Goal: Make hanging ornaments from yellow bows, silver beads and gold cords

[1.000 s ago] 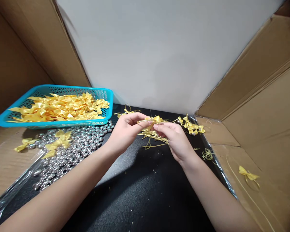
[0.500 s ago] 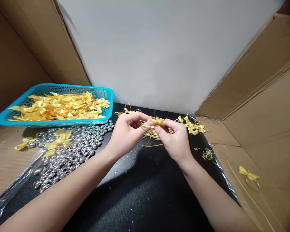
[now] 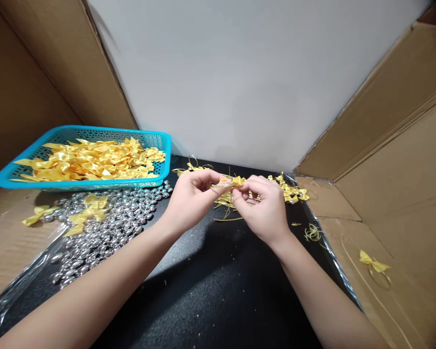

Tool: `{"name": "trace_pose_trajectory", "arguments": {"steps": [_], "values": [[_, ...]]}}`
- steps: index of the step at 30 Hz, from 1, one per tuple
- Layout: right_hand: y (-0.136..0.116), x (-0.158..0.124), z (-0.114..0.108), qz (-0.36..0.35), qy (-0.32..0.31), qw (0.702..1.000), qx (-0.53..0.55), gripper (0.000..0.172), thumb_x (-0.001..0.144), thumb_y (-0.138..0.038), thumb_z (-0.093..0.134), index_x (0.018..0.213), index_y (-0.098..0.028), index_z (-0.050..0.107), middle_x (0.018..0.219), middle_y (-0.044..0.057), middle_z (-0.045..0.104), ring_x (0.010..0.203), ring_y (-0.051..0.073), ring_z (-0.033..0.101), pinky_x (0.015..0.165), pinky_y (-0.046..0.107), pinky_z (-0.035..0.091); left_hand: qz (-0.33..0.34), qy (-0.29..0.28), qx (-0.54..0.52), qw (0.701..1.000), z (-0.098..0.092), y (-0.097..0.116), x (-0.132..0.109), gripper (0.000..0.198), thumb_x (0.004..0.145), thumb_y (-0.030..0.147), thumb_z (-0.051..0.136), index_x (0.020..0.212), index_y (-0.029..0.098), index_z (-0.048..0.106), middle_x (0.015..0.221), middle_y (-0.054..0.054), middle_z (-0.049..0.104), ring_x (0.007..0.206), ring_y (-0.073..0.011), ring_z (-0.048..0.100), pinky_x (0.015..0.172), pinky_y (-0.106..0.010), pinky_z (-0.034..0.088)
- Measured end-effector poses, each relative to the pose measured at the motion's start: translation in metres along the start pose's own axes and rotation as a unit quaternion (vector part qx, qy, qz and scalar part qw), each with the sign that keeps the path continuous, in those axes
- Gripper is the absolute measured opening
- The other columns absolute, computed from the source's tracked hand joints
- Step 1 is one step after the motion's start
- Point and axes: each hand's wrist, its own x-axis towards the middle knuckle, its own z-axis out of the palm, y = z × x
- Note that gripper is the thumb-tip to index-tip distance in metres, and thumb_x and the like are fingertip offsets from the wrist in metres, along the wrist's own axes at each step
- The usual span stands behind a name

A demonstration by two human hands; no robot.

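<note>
My left hand (image 3: 192,199) pinches a yellow ribbon bow (image 3: 239,181) and a thin gold cord between thumb and fingers, near the middle of the view. From the other side, my right hand (image 3: 263,206) has its thumb and fingers closed at the right edge of the same bow. The fingertips hide part of the bow and the cord loop. Behind and below the hands, a bunch of gold cords (image 3: 227,199) lies on the black work surface (image 3: 210,291).
A blue basket (image 3: 83,184) full of yellow bows stands at the left. Silver beads (image 3: 119,218) spread before it, with loose bows (image 3: 90,213) on top. Bows with beads (image 3: 290,191) and cord scraps (image 3: 313,232) lie right. One looped bow (image 3: 374,262) rests on cardboard.
My right hand has shifted slightly, its fingers curling more beside the bow. My left hand has hardly moved and still pinches the bow and cord.
</note>
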Motion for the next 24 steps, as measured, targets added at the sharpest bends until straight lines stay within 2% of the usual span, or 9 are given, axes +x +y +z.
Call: {"name": "trace_pose_trajectory", "arguments": {"steps": [10, 19, 24], "values": [[0.0009, 0.0034, -0.0052, -0.021, -0.029, 0.999, -0.034, 0.021, 0.076, -0.019, 0.059, 0.055, -0.018, 0.057, 0.055, -0.004, 0.056, 0.058, 0.012, 0.050, 0.068, 0.032, 0.031, 0.003, 0.007, -0.007, 1.000, -0.0016, -0.0036, 0.0023, 0.011, 0.070, 0.027, 0.078, 0.070, 0.017, 0.074, 0.070, -0.001, 0.073, 0.066, -0.0132, 0.062, 0.063, -0.024, 0.047], [0.0007, 0.0028, -0.0058, -0.021, -0.046, 0.997, -0.052, 0.020, 0.076, -0.018, 0.059, 0.056, -0.018, 0.054, 0.056, -0.005, 0.053, 0.059, 0.012, 0.050, 0.070, 0.033, 0.029, -0.002, 0.009, -0.018, 1.000, -0.0012, -0.0018, 0.0017, 0.008, 0.070, 0.025, 0.077, 0.069, 0.018, 0.073, 0.070, -0.001, 0.073, 0.066, -0.0132, 0.062, 0.064, -0.024, 0.047], [0.0003, 0.0039, -0.0073, -0.016, -0.048, 0.998, -0.047, 0.020, 0.075, -0.018, 0.058, 0.055, -0.019, 0.054, 0.056, -0.004, 0.054, 0.060, 0.013, 0.051, 0.069, 0.033, 0.030, -0.011, 0.008, -0.022, 1.000, -0.0008, -0.0005, 0.0021, 0.007, 0.070, 0.025, 0.076, 0.069, 0.018, 0.073, 0.065, 0.000, 0.070, 0.056, -0.0108, 0.056, 0.055, -0.023, 0.043]]}}
